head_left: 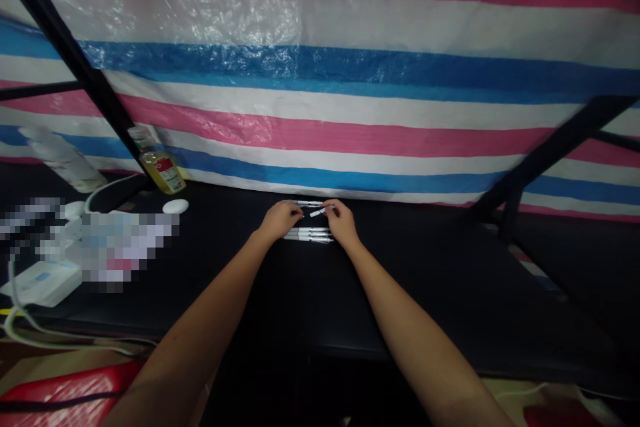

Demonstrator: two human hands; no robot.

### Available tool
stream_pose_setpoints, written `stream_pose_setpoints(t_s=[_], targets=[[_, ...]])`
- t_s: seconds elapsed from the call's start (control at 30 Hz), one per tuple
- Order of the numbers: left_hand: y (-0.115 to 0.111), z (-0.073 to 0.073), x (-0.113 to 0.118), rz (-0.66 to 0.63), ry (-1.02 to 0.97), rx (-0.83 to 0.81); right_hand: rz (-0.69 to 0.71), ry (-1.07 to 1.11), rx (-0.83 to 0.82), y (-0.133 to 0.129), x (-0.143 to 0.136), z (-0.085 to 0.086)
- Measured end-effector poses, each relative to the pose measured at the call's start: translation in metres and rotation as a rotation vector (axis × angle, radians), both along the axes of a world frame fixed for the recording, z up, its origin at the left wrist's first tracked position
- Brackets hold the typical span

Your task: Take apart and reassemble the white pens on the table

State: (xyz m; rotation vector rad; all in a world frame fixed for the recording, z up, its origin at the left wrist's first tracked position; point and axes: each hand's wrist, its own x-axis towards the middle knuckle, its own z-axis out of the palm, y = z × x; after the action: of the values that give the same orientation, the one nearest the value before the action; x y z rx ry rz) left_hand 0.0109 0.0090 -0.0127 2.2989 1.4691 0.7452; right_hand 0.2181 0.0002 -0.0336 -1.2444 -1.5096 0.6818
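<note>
Several white pens (308,235) lie side by side on the black table (310,293), between my two hands. My right hand (343,221) pinches one white pen (320,211), tilted, just above that row. Another white pen (309,203) lies farther back near the tarp, and the fingertips of my left hand (280,218) are curled at its left end. Whether the left hand grips it is hard to tell.
A striped pink, white and blue tarp (350,93) hangs right behind the table. At the left stand a bottle of yellow liquid (161,167), a white oval object (175,206), a white box (43,280) and cables. Black frame bars (550,153) slant on both sides.
</note>
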Motion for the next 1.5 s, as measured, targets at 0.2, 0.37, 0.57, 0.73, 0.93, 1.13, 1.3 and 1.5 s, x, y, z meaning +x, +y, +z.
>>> stream_pose_setpoints(t_s=[0.2, 0.37, 0.57, 0.73, 0.93, 1.13, 1.3, 1.5], targets=[[0.002, -0.001, 0.002, -0.036, -0.035, 0.02, -0.017, -0.044, 0.006, -0.004, -0.001, 0.003], [0.003, 0.001, 0.004, -0.084, -0.037, 0.045, 0.017, -0.046, 0.0, -0.006, -0.002, 0.004], [0.002, -0.001, 0.003, -0.102, -0.057, 0.062, 0.009, -0.024, 0.003, -0.006, -0.002, 0.004], [0.002, -0.002, -0.001, -0.09, -0.117, 0.077, -0.107, 0.08, 0.0, -0.001, 0.002, 0.002], [0.0, 0.0, -0.006, -0.035, -0.295, 0.063, 0.031, 0.184, -0.096, 0.005, 0.007, -0.001], [0.004, -0.006, -0.007, 0.08, -0.423, 0.104, 0.094, -0.172, -0.025, 0.003, 0.009, 0.001], [0.003, -0.006, -0.008, 0.157, -0.314, 0.198, 0.116, -0.322, 0.043, 0.002, 0.007, 0.0], [-0.005, -0.001, -0.007, 0.118, -0.132, 0.144, 0.123, -0.343, 0.056, 0.002, 0.007, -0.002]])
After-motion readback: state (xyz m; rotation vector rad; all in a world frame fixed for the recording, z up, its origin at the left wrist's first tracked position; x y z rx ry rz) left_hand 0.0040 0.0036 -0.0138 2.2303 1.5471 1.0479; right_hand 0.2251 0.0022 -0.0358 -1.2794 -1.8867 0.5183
